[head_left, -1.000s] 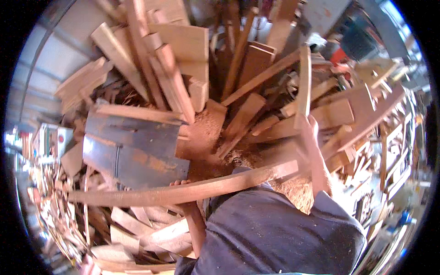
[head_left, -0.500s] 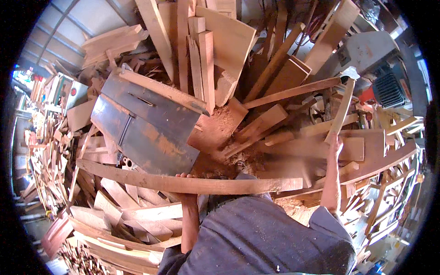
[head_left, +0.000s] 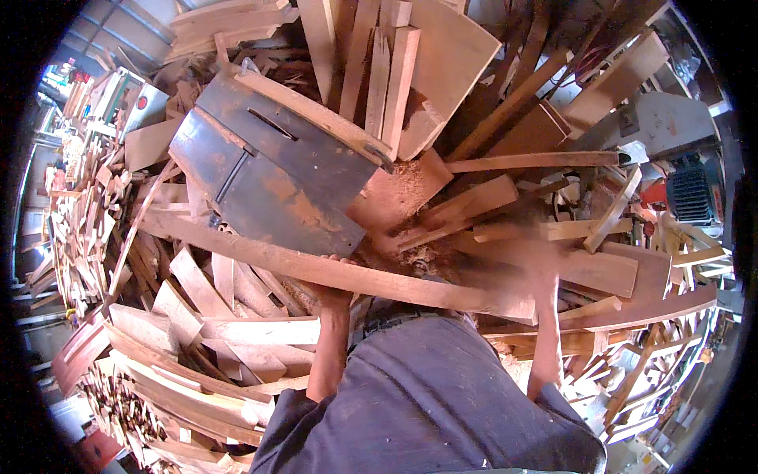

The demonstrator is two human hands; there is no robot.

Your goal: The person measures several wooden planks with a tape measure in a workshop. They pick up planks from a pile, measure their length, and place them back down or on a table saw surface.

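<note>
1. one change stands out from where i'm standing: the right hand (head_left: 545, 265) has come off the pale strip (head_left: 614, 209) that it was on half a second ago. now it's a motion smear at the right end of the long board (head_left: 387, 283).
2. pale strip leans at a slant among the pieces on the person's right, no hand on it.
3. left hand (head_left: 333, 288) hasn't let go: fingers hooked over the far edge of the long board, clamped on it near mid-length. right fingers: too blurred, can't tell if apart or closed, or if they touch the wood.
4. my read for the work in hand: pale strip is out of play for now, long board is the piece being handled. it lies crosswise in front of the dark shirt (head_left: 442, 395), left stretch running past the near side of the metal panel (head_left: 260, 170).
5. surface: metal panel is dark, slotted, smeared with orange-brown dust; wooden batten (head_left: 316, 110) along its far edge. sawdust (head_left: 404, 186) heaped just right of it.
6. room: packed with timber. upright boards (head_left: 401, 87) fan out behind; offcuts (head_left: 260, 330) piled lower left; finned motor (head_left: 688, 193) near a grey housing (head_left: 663, 126) far right; pale wall (head_left: 118, 31) upper left.
</note>
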